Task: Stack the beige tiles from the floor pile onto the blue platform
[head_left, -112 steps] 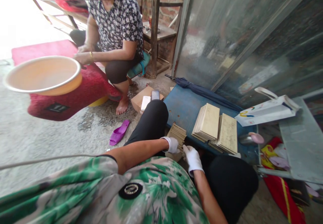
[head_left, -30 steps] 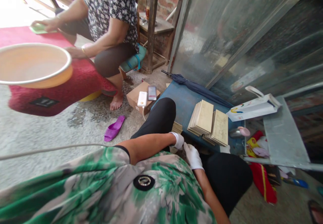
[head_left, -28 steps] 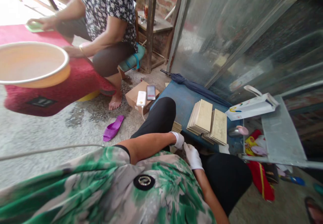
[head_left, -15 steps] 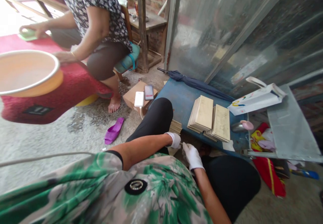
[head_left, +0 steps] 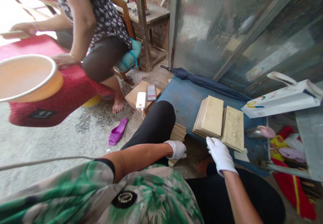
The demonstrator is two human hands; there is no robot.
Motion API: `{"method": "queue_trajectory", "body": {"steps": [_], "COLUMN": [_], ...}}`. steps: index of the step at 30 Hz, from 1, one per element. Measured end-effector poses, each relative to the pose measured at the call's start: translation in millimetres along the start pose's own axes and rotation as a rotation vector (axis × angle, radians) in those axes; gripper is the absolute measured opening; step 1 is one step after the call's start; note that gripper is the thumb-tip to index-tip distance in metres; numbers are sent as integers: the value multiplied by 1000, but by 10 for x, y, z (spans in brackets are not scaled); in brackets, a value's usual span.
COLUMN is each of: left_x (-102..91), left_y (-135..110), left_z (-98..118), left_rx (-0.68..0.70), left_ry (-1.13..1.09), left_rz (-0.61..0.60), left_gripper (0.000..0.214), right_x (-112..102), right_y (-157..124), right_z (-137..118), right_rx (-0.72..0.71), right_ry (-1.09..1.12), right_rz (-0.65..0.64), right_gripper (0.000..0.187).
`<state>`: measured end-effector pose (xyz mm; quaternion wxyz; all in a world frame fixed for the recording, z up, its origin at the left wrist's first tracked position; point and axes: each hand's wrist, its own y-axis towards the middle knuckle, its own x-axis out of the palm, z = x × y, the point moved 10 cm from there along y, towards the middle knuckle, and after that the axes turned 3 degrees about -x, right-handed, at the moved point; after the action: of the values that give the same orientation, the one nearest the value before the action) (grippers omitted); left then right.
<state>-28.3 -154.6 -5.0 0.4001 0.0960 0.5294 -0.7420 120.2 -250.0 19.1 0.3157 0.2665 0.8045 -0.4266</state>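
Both my hands wear white gloves. My left hand (head_left: 177, 149) is low in front of my lap, fingers curled; what they hold, if anything, is hidden. Just under it shows a pale board piece (head_left: 173, 162), and a stack of thin boards (head_left: 178, 132) lies beyond it, beside my knee. My right hand (head_left: 220, 154) reaches to the near edge of the blue surface, its fingers pressed together. Its fingertips are close to the front corner of a leaning stack of beige boards (head_left: 212, 116); I cannot tell whether they touch. A second stack (head_left: 233, 128) stands right of that one.
A folded umbrella (head_left: 202, 82) lies along the back of the blue table (head_left: 185, 98). To the right are a paper bag (head_left: 282, 98) and a metal cup (head_left: 253, 133). Left are a carton (head_left: 131, 94) with a power bank and phone, a purple slipper (head_left: 118, 132), an orange basin (head_left: 27, 77) and a seated person.
My right hand has moved away from my left hand, rightward and up to the board stacks. My left hand stays near my lap. The view has shifted slightly.
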Motion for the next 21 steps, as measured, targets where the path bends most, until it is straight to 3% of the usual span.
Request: {"method": "queue_trajectory", "body": {"steps": [3, 6, 9, 14, 17, 21], "left_x": [20, 9, -132, -642, -897, -1034], "left_y": [-25, -53, -57, 73, 225, 455], "left_z": [-23, -43, -86, -197, -244, -213], "left_rx": [-28, -48, -79, -132, -175, -199], "left_ry": [-43, -118, -279, -508, -530, -486], "left_rz": [11, 24, 73, 251, 342, 372], "left_gripper": [40, 37, 35, 39, 39, 34], "right_x": [-430, -599, -524, -320, -311, -309], "right_y": [186, 328, 411, 469, 479, 491], "right_z": [96, 155, 211, 183, 209, 265], "right_rx": [47, 75, 107, 103, 140, 186], "right_ry": [-241, -353, -354, -307, -301, -298], "right_rz": [36, 48, 37, 19, 16, 5], "right_gripper": [49, 47, 48, 47, 47, 46]}}
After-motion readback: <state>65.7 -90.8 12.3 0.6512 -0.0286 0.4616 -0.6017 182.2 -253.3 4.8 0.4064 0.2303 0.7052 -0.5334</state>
